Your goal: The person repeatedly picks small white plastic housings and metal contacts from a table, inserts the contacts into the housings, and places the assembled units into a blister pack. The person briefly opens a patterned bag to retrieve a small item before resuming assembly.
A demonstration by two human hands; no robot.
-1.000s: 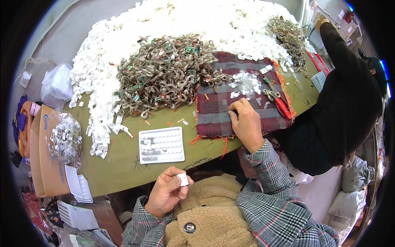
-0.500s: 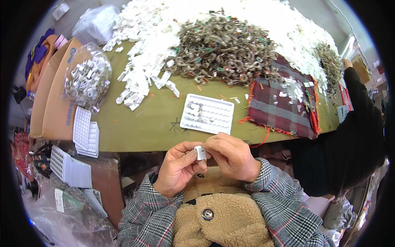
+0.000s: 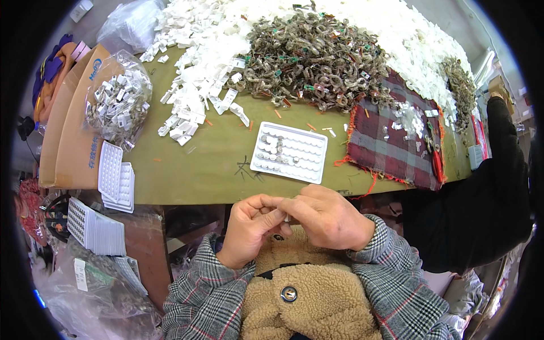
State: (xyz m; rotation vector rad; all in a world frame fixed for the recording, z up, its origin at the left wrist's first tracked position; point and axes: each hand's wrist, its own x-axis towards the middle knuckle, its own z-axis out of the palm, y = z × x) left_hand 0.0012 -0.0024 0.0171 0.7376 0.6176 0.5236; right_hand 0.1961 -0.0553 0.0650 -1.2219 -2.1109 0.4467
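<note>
White and tiny, a little piece (image 3: pixel 288 219) is between the left hand (image 3: pixel 249 229) and right hand (image 3: pixel 333 218), mostly hidden, near the green table (image 3: pixel 181 181). The left thumb and fingers pinch it. The right fingers bend over it; I cannot tell if they grip. A white tray (image 3: pixel 309 157) holding round silver bits (image 3: pixel 296 161) lies on the table.

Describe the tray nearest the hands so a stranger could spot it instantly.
Find the green table, then the plaid cloth toward its right end. Left of it, near the table's front edge, lies a shallow white tray. Unlike the overlapping trays beside the cardboard box, it touches no other tray.
</note>
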